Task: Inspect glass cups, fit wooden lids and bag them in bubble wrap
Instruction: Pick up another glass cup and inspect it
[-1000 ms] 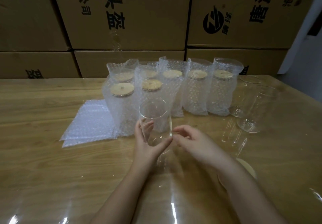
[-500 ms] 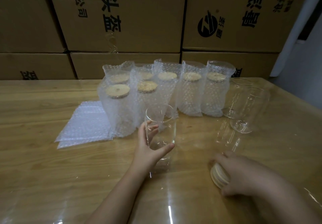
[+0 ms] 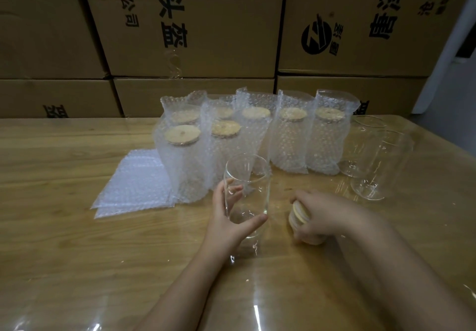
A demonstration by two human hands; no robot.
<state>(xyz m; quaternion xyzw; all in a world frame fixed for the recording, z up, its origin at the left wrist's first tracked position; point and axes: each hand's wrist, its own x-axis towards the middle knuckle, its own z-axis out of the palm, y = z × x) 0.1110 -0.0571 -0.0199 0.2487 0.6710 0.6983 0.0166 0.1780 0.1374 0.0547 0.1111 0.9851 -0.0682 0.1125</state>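
Here the left hand (image 3: 226,224) grips an upright glass cup (image 3: 246,191) mid-table. The right hand (image 3: 325,213) pinches 1 wooden lid (image 3: 298,216) beside it.

Left hand (image 3: 226,224) grips glass cup (image 3: 247,189); right hand (image 3: 324,215) holds wooden lid (image 3: 298,214).

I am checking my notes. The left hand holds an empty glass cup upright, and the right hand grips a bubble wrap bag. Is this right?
Not fully. The head view shows the right hand gripping wooden lids instead. The left hand does hold the empty glass cup upright.
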